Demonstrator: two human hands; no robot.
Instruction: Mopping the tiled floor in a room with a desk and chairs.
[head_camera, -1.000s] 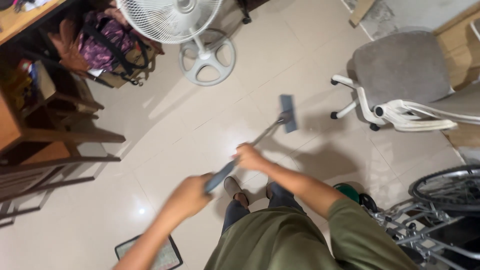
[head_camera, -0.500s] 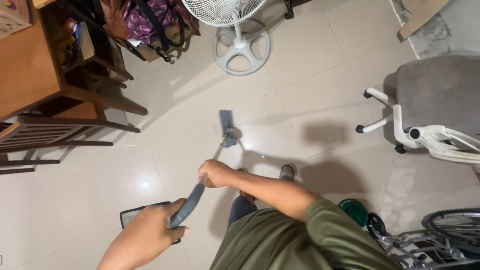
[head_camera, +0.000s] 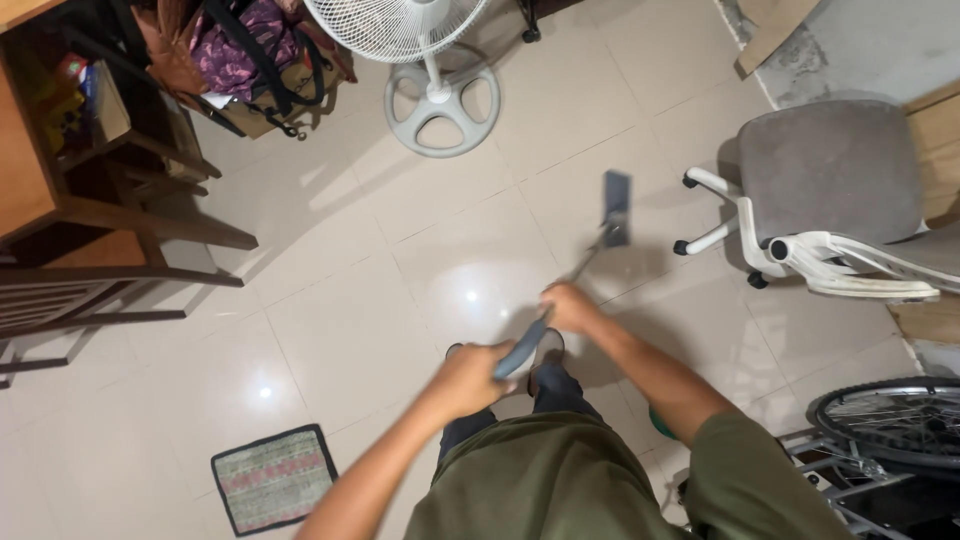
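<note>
Left hand: the left hand (head_camera: 468, 380) is closed around the grey grip at the near end of the mop (head_camera: 560, 290), close to the person's body.
Right hand: the right hand (head_camera: 570, 305) is wrapped round the shaft further along, just past the grip.
Mop: its shaft slants up and to the right from the hands; the flat blue-grey head (head_camera: 616, 206) lies on the floor (head_camera: 340, 250), its long side pointing away from the person, near the chair's front wheels.
Chair: a grey-seated office chair (head_camera: 835, 180) with a white frame stands to the right of the mop head, apart from it.
Fan: a white pedestal fan (head_camera: 425, 60) stands at the top, its round base well beyond the mop head.
Mat: a small patterned mat (head_camera: 272, 478) with a dark border lies at the lower left, apart from the feet.
Furniture: wooden furniture (head_camera: 60, 200) lines the left edge; a bag (head_camera: 245, 50) sits beside the fan.
Wheel: a spoked wheel (head_camera: 890, 415) shows at the lower right.
Floor: pale glossy tiles with light glints.
</note>
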